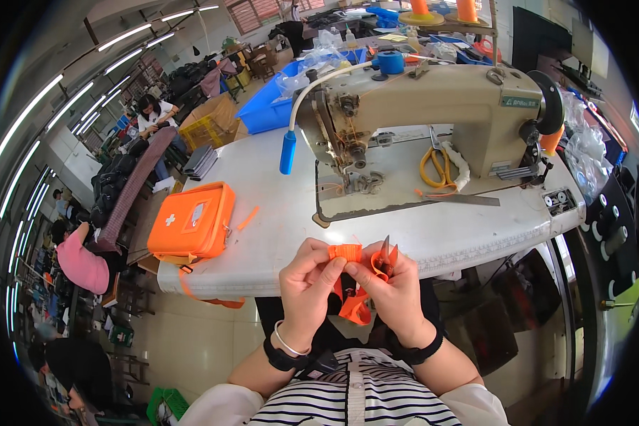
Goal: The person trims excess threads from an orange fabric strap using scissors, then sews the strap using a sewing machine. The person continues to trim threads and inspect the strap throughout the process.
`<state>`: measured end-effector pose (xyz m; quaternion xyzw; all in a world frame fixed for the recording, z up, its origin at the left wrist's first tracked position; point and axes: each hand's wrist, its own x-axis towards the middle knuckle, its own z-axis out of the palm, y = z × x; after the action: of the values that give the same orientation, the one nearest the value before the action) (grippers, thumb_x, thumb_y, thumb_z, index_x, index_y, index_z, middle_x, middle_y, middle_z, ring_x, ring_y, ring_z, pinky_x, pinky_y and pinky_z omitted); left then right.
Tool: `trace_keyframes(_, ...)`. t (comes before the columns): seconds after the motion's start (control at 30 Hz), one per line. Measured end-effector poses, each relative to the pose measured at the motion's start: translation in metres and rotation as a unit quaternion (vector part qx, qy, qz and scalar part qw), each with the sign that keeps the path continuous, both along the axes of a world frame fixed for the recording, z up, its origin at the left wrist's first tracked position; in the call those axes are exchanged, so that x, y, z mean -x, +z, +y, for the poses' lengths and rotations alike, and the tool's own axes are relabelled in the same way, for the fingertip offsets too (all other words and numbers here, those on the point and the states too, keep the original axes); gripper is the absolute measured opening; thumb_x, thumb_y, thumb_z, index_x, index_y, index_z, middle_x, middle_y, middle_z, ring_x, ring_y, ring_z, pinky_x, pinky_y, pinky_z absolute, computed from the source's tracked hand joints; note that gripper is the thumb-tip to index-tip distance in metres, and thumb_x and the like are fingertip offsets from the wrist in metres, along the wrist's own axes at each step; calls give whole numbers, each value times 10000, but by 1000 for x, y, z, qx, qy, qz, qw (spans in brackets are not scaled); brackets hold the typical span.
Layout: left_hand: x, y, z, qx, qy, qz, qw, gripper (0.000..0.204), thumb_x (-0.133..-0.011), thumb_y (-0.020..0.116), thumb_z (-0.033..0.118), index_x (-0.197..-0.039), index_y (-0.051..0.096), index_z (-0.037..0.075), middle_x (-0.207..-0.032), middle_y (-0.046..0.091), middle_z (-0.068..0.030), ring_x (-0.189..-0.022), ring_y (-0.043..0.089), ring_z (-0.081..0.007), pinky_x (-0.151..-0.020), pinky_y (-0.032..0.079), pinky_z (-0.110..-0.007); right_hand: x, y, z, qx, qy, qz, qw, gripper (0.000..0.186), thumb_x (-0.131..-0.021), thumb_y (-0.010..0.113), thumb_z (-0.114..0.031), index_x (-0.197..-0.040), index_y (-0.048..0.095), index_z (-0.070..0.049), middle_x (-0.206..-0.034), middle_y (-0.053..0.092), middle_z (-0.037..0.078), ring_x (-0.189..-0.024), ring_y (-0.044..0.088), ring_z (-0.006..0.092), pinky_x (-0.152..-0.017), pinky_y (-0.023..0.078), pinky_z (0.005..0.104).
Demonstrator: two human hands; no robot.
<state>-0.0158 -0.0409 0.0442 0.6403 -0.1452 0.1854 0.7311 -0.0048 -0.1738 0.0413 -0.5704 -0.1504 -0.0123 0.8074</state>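
Observation:
In front of my body, at the table's front edge, both hands pinch a piece of orange webbing strap [345, 253]. My left hand [305, 280] grips its left side between thumb and fingers. My right hand [399, 291] is closed on the right side, thumb tip close to the left thumb. Pointed blades of small thread snips [385, 254] stick up among the right fingers; their handles are mostly hidden. Loose orange strap hangs in folds below the hands. To the left, an orange zipped case [192, 221] with a white cross lies on the table, its strap drooping over the edge.
A beige sewing machine [419, 99] stands across the back of the white table [277, 213]. Yellow-handled scissors [437, 167] and a metal ruler [465, 200] lie beneath its arm. A blue bin [266, 106] sits behind. An orange scrap [248, 218] lies by the case. Other people work at left.

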Motion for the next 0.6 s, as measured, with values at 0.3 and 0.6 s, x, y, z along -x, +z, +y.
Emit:
trace_keyframes(0.3, -8, -2, 4, -50, 10, -54, 997, 114, -767, 669, -37, -860, 605, -20, -918, 497, -64, -845, 476, -128, -732, 393, -219, -6, -5, -3, -109, 36, 41, 993, 89, -828, 662, -63, -850, 590, -16, -716, 585, -14, -611, 494, 34, -552, 415, 184)
trace_keyframes(0.6, -13, -5, 13, -187, 71, -167, 965, 208, -704, 677, -77, -874, 631, 33, -901, 550, -63, -816, 551, -179, -689, 454, -267, -17, -11, 6, -148, 80, 62, 984, 112, -833, 605, 17, -935, 577, -19, -741, 539, -24, -651, 469, 29, -592, 403, 181)
